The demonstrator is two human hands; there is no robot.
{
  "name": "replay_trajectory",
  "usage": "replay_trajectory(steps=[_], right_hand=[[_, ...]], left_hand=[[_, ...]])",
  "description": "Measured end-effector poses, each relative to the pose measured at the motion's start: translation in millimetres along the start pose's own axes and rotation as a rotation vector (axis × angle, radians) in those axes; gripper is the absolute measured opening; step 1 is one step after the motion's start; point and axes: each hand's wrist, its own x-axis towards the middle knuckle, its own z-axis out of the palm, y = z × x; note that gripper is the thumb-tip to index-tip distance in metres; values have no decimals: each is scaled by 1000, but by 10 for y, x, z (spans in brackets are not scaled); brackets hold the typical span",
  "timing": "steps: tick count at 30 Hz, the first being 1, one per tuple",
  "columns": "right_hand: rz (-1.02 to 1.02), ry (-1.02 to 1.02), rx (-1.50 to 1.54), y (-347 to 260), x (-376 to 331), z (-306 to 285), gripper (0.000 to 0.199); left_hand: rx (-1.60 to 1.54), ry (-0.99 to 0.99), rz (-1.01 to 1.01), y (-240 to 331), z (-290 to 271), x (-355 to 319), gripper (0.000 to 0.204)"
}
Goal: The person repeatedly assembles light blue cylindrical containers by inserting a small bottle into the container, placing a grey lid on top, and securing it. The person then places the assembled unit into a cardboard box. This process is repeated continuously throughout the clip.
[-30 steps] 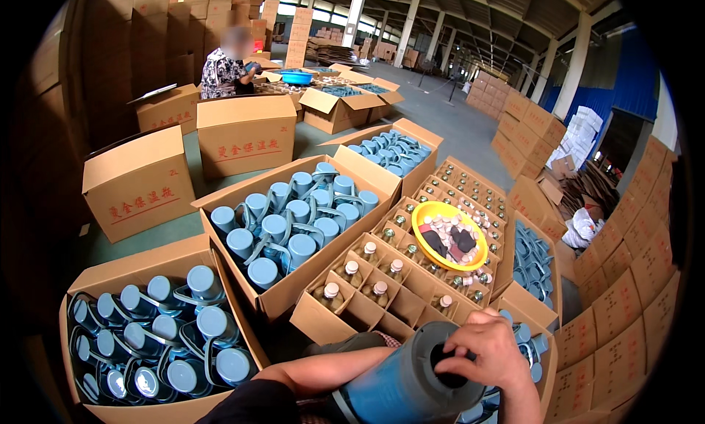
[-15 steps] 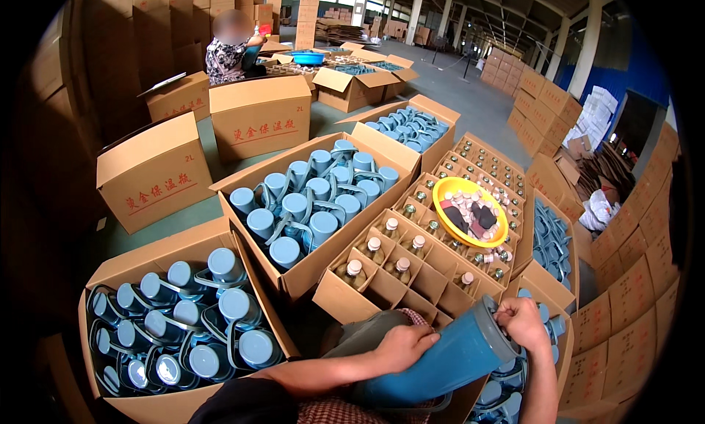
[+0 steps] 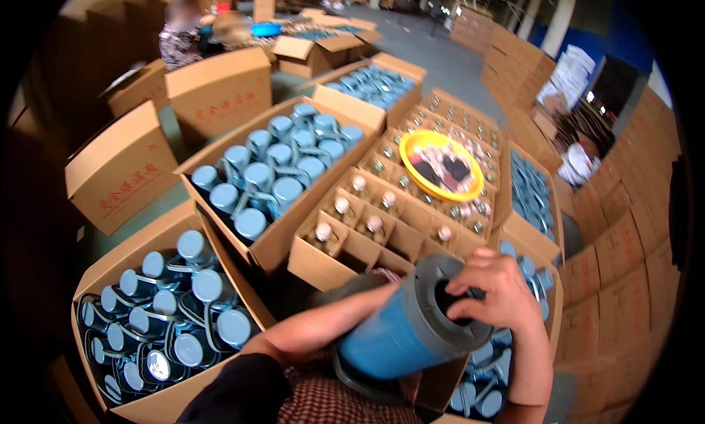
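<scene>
A blue cylindrical flask casing (image 3: pixel 393 332) with a grey ring end (image 3: pixel 433 292) leans across my lap, its dark round opening facing up and right. My right hand (image 3: pixel 496 288) is over that opening, thumb and fingers bent into it; what they close on is hidden. From the lower left my left forearm (image 3: pixel 323 323) runs behind the casing, which hides the hand and its fingers. Just beyond the casing is a divided carton (image 3: pixel 301 266) with several capped glass bottle liners (image 3: pixel 373 226) in its cells.
A yellow basin (image 3: pixel 411 176) of small pale pieces and dark pads rests on the liner cartons. Open cartons of blue flasks stand left (image 3: pixel 136 259), ahead (image 3: pixel 264 259) and under my right arm (image 3: pixel 554 295). Stacked boxes (image 3: pixel 609 277) line the right. A person (image 3: pixel 180 42) sits far left.
The casing has tipped more upright, its opening turning toward me. My right hand has gone from the rim to inside the opening. My left hand has slipped behind the casing. The view has shifted.
</scene>
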Motion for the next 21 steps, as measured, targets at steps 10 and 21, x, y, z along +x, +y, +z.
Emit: replay_trajectory(steps=[10, 21], right_hand=[[270, 503, 615, 734, -939, 1213, 61], [342, 357, 251, -128, -1949, 2338, 28]], left_hand=[[224, 924, 151, -83, -582, -629, 46], [-375, 1161, 142, -520, -735, -1283, 47]])
